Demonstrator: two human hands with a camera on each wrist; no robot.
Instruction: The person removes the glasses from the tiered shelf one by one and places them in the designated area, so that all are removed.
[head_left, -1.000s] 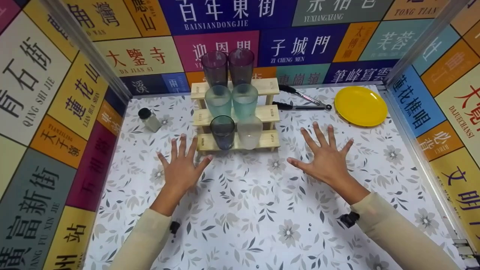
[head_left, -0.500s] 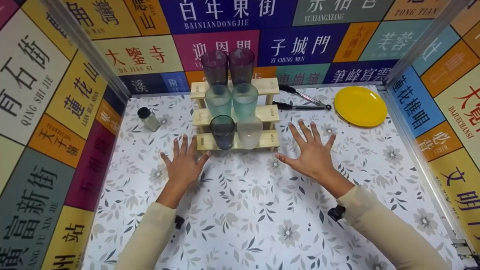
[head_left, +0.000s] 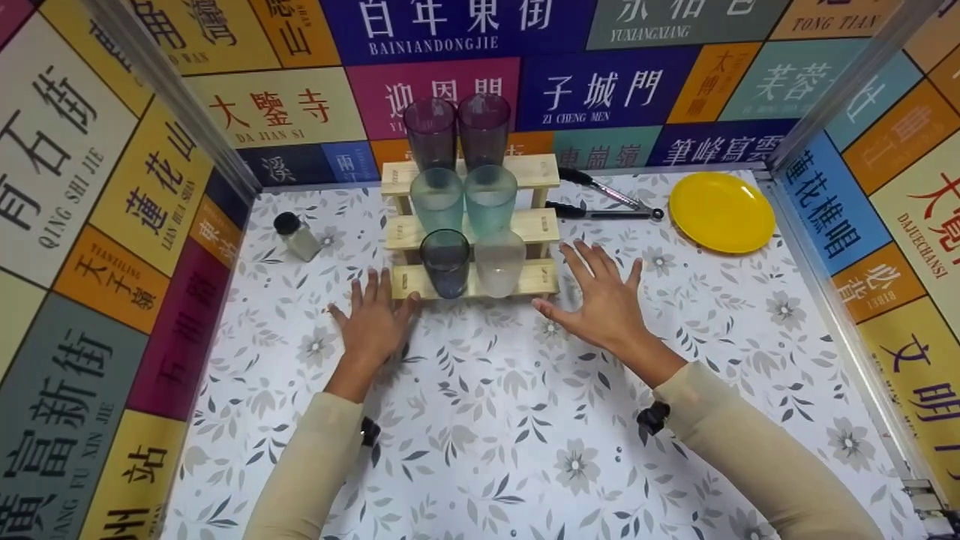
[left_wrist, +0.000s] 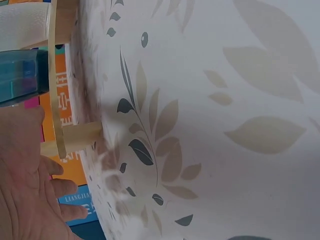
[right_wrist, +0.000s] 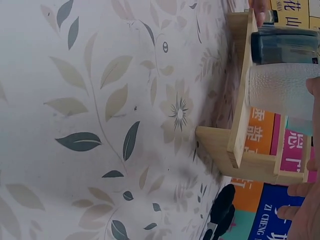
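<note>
A three-step wooden rack (head_left: 397,234) stands at the back middle of the table. Its lowest step bears a dark grey glass (head_left: 445,264) and a clear frosted glass (head_left: 499,264). Two green glasses, one on the left (head_left: 437,199), stand on the middle step, and two purple glasses, one on the right (head_left: 484,131), on top. My left hand (head_left: 373,330), fingers spread, has its thumb right at the rack's front left corner. Just off the rack's right end is my right hand (head_left: 606,304), fingers straight and apart, nothing held. Both wrist views show the rack's lowest step beside the fingers.
A small jar with a black lid (head_left: 296,236) stands left of the rack. Black-handled tongs (head_left: 607,202) lie behind on the right, beside a yellow plate (head_left: 721,212). Printed panels wall in the flower-patterned table (head_left: 487,450) at the back and both sides.
My right hand has moved left and slightly forward, closer to the rack's right end. My left hand has shifted slightly right toward the rack's left corner. The glasses have stayed put.
</note>
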